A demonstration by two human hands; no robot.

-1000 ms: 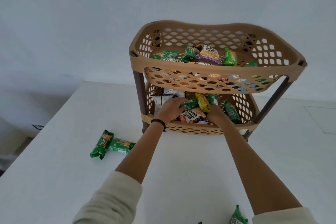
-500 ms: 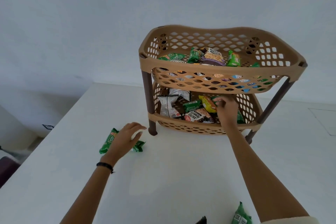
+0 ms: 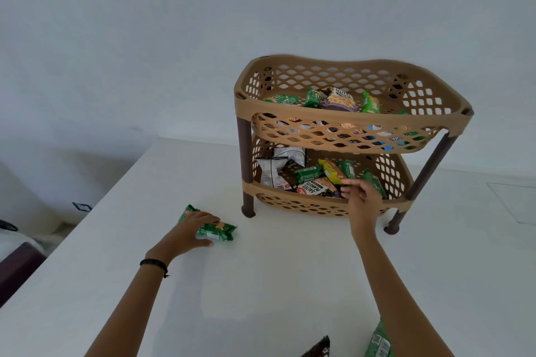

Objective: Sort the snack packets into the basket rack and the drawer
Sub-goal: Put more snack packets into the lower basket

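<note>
Head view: a tan plastic two-tier lattice basket rack (image 3: 342,136) stands part-filled. The left hand (image 3: 190,230) grips green foil snack packets (image 3: 222,231) on the white table (image 3: 261,284). The right hand (image 3: 362,197), relaxed and empty, is at the lower tier. Sorting looks unfinished; no drawer shows.

On the white table (image 3: 261,284), the left hand (image 3: 190,230) lies over two green packets (image 3: 223,232), fingers on top and thumb at their near edge. To the right stands a tan two-tier rack (image 3: 319,116) with packets in both tiers. The right hand (image 3: 362,198) hovers at the lower tier's front, fingers loose, beside a yellow packet (image 3: 330,171).
</note>
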